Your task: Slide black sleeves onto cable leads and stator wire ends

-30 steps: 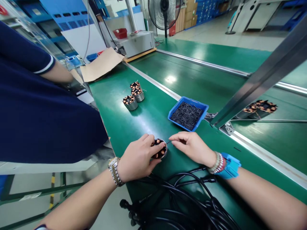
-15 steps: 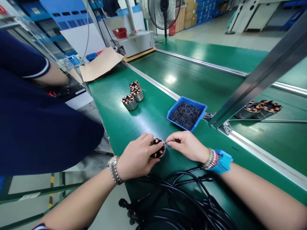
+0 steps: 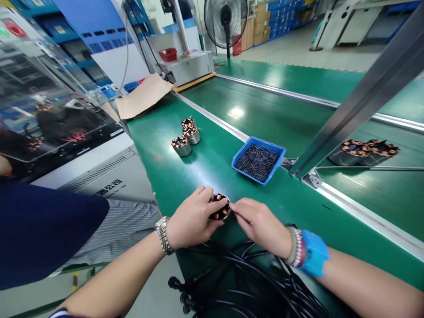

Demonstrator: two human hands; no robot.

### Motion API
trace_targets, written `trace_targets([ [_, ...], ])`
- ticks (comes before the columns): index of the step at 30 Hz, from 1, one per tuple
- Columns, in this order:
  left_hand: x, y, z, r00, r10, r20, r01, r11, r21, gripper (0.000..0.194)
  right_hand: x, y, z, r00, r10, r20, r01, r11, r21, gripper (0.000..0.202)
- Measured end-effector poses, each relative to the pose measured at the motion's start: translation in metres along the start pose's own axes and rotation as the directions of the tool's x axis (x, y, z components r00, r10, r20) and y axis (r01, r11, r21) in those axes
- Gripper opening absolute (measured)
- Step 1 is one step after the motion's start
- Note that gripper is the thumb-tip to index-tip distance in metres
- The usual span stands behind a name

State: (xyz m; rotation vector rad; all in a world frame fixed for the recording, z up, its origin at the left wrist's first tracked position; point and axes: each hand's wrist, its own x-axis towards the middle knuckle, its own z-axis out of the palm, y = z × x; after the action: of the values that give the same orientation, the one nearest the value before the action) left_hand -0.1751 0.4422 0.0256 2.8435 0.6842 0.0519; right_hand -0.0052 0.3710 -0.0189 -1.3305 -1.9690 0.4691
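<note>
My left hand [image 3: 194, 217] is closed round a motor stator [image 3: 219, 207], a short metal ring with copper windings on black insulation. It stands on the green bench, my index finger lying across its top and my thumb at the near side. At the stator's right rim, my right hand [image 3: 255, 223] has thumb and index finger pinched together. What lies between those fingertips is too small and covered to make out. Beyond my hands sits a blue tray [image 3: 284, 152] full of thin black tube pieces [image 3: 256, 162].
Several more stators stand on the bench, one group ahead [image 3: 182, 146] and another behind the metal post [image 3: 351, 154]. Black cables [image 3: 258, 278] lie near me. A loose black piece [image 3: 327, 206] rests at right. A co-worker in dark blue [image 3: 49, 229] is at left, beside a machine [image 3: 109, 176].
My right fingertips have closed in against the stator's rim; a thin dark piece showed at them before. My left hand keeps its hold. The co-worker has shifted left, uncovering the machine.
</note>
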Motion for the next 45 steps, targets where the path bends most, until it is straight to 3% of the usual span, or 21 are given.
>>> trace_targets([
  [4,-0.011,0.020,-0.003,0.994,0.082,0.078,-0.077,0.994,-0.073,0.042,0.014,0.004,-0.032,0.978,0.150,-0.148,-0.140,0.987,0.081,0.019],
  [7,-0.005,0.009,-0.013,0.977,0.171,0.128,-0.151,0.976,-0.156,0.045,0.018,0.007,-0.044,0.967,0.190,-0.173,-0.168,0.977,0.134,0.016],
  [8,0.002,-0.006,-0.017,0.984,0.139,0.107,-0.123,0.981,-0.147,0.044,0.018,0.007,-0.045,0.964,0.201,-0.174,-0.175,0.973,0.152,0.015],
  [9,0.011,-0.026,-0.022,0.999,0.027,0.037,-0.024,0.995,-0.096,0.043,0.017,0.008,-0.046,0.959,0.226,-0.173,-0.196,0.964,0.178,0.015],
  [10,0.022,-0.049,-0.027,0.984,-0.159,-0.085,0.159,0.987,-0.005,0.041,0.017,0.008,-0.047,0.950,0.264,-0.168,-0.226,0.950,0.216,0.015],
  [11,0.033,-0.075,-0.031,0.925,-0.338,-0.174,0.353,0.933,0.065,0.042,0.016,0.008,-0.048,0.937,0.308,-0.162,-0.260,0.929,0.263,0.016],
  [12,0.044,-0.101,-0.035,0.835,-0.498,-0.233,0.530,0.842,0.099,0.046,0.016,0.008,-0.049,0.924,0.350,-0.155,-0.291,0.905,0.311,0.018],
  [13,0.054,-0.125,-0.037,0.767,-0.602,-0.222,0.634,0.765,0.114,0.052,0.015,0.008,-0.050,0.911,0.383,-0.149,-0.313,0.881,0.354,0.020],
  [15,0.067,-0.160,-0.036,0.711,-0.687,-0.152,0.702,0.704,0.105,0.058,0.015,0.007,-0.053,0.898,0.416,-0.141,-0.329,0.850,0.411,0.020],
  [17,0.068,-0.175,-0.029,0.712,-0.691,-0.125,0.701,0.710,0.066,0.058,0.015,0.007,-0.056,0.896,0.425,-0.129,-0.334,0.836,0.435,0.017],
  [20,0.052,-0.162,-0.011,0.779,-0.593,-0.202,0.604,0.797,-0.006,0.050,0.015,0.006,-0.058,0.895,0.436,-0.098,-0.346,0.815,0.465,0.014],
  [24,0.019,-0.113,0.016,0.896,-0.345,-0.281,0.292,0.932,-0.212,0.036,0.016,0.005,-0.050,0.876,0.477,-0.070,-0.371,0.760,0.534,0.015],
  [27,0.002,-0.078,0.031,0.953,-0.168,-0.253,0.048,0.906,-0.420,0.028,0.017,0.008,-0.033,0.858,0.513,-0.025,-0.404,0.705,0.583,0.016],
  [29,-0.002,-0.061,0.037,0.978,-0.062,-0.199,-0.054,0.848,-0.527,0.028,0.019,0.012,-0.019,0.835,0.550,0.014,-0.439,0.650,0.620,0.016],
  [34,0.000,-0.047,0.044,0.982,0.052,-0.179,-0.156,0.758,-0.634,0.027,0.023,0.021,0.000,0.771,0.630,0.095,-0.491,0.493,0.718,0.013],
  [45,0.002,-0.049,0.046,0.979,0.068,-0.193,-0.180,0.734,-0.655,0.027,0.024,0.024,0.000,0.772,0.613,0.167,-0.450,0.343,0.824,0.014],
])
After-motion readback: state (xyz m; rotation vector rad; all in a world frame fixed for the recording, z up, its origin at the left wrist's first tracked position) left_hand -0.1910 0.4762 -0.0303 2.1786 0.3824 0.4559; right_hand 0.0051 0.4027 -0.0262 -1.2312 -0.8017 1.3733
